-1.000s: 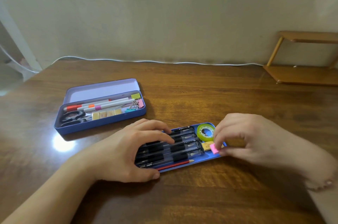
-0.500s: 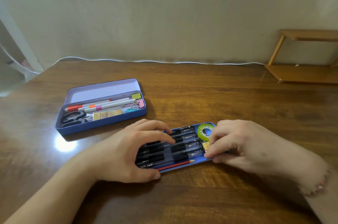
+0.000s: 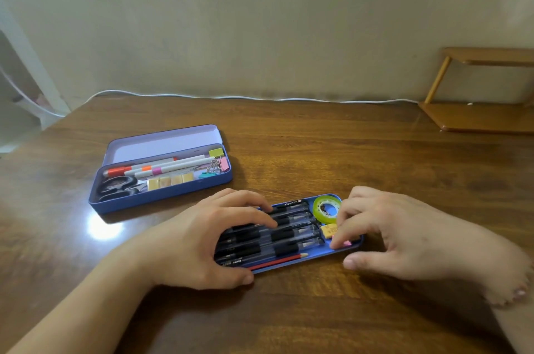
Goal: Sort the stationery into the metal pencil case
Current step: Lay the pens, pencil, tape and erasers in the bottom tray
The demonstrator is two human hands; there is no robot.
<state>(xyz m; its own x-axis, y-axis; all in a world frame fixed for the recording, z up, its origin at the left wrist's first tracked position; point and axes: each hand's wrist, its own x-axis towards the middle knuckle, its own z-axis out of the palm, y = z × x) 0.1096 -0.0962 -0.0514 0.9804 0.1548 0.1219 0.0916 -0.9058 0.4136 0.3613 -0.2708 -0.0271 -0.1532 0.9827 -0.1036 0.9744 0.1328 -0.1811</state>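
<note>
- While the left hand [image 3: 202, 241] lies flat over the near blue tray [image 3: 306, 262], its fingers spread across the black pens [image 3: 289, 235] and its thumb on the table edge of the tray, it grips nothing that I can make out; it looks to be steadying the tray.
- The right hand [image 3: 404, 235] sits at the tray's right end, fingers curled down, with a fingertip pressing on a pink eraser [image 3: 346, 243] that lies in the tray's near right corner (only a sliver of pink shows under the finger). The thumb rests on the wooden table [image 3: 318, 157] just outside the tray.
- Beside the pink piece, touching or nearly so, is a yellow eraser [image 3: 329, 230], and behind that a green roll of tape [image 3: 327, 209] lying flat in the far right corner.
- A red pencil [image 3: 277, 261] runs along the tray's near wall, in front of the pens.
- The metal pencil case [image 3: 161, 194] stands open well to the left and farther back, lid [image 3: 164, 142] tilted up behind it. Inside are markers [image 3: 161, 167] with orange and pink bands, black-handled scissors [image 3: 118, 188], a row of small yellow blocks [image 3: 170, 180] and binder clips [image 3: 216, 164] at the right end.
- Along the wall a white cable [image 3: 260, 98] runs, and a small wooden shelf [image 3: 479, 116] sits at the far right.
</note>
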